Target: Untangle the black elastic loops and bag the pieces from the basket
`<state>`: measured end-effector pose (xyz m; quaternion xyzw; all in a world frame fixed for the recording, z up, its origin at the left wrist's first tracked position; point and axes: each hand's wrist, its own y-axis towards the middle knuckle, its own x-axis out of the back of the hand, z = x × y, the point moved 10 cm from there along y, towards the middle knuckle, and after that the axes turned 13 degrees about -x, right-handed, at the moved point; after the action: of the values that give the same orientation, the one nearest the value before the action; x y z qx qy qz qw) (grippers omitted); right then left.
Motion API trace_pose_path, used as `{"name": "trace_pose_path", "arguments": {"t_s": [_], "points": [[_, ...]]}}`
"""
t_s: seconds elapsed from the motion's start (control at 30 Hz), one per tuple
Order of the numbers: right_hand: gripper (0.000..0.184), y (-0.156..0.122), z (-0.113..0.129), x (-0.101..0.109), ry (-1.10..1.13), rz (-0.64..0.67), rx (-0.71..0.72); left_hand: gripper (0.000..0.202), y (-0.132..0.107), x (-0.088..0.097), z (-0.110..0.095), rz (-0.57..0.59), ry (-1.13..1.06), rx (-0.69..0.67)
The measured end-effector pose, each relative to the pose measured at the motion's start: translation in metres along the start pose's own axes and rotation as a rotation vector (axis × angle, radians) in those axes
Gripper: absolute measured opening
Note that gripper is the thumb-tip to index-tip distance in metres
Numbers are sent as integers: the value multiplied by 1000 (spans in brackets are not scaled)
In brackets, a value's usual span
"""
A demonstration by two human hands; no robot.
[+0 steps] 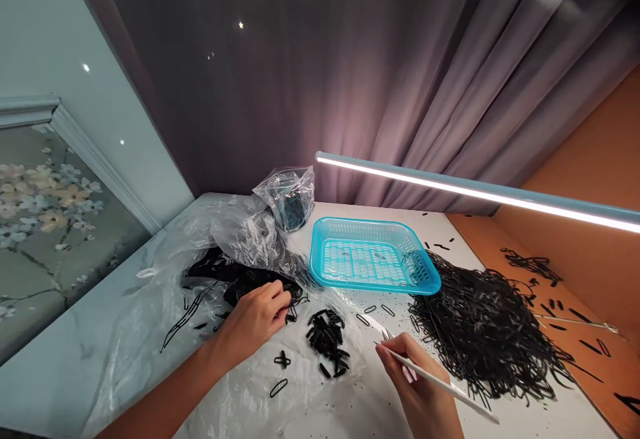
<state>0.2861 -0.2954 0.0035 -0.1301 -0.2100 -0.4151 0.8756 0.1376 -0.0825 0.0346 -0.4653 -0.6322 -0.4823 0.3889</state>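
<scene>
My left hand (257, 315) rests on clear plastic sheeting (150, 305), fingers curled and pinched on small black pieces at the edge of a black mass (225, 279) under the plastic. My right hand (415, 379) grips a thin white stick-like tool (440, 382), its tip pointing left toward a small heap of black oblong pieces (327, 342). A few loose black loops (279, 387) lie on the plastic between my hands.
A turquoise perforated tray (373, 255) sits behind the heap. A large tangle of black strips (480, 325) spreads to its right. A clear bag (290, 195) stands at the back. A lit lamp bar (475, 189) crosses overhead. Orange surface (575, 319) on the right.
</scene>
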Motion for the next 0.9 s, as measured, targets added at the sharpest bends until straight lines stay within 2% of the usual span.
{"name": "trace_pose_path", "arguments": {"t_s": [0.07,0.13,0.23,0.3,0.33,0.43,0.5,0.6,0.63,0.7,0.83,0.9], "points": [[30,1,-4,-3,22,12,-2,17,-7,13,6,-48,-41,65],[25,2,-7,-16,79,87,-20,17,-16,24,12,-79,-77,123],[25,-7,6,-62,134,353,7,19,-36,31,25,-127,-259,262],[23,-20,24,-99,9,496,82,23,-54,31,37,-175,-394,374],[20,-24,33,-114,-107,494,131,24,-64,31,42,-199,-436,420],[18,-31,65,-143,-393,265,360,25,-89,29,51,-250,-536,510],[16,-33,76,-162,-465,184,442,26,-103,25,54,-275,-657,579],[22,-33,77,-183,-490,132,503,27,-122,18,57,-302,-780,686],[25,-33,75,-185,-488,116,515,26,-128,19,60,-305,-764,707],[29,-34,73,-185,-474,95,536,28,-141,26,70,-293,-599,732],[27,-35,67,-173,-414,79,518,30,-167,58,94,-246,-59,786],[27,-35,66,-169,-386,86,501,24,-172,72,96,-269,63,790]]}}
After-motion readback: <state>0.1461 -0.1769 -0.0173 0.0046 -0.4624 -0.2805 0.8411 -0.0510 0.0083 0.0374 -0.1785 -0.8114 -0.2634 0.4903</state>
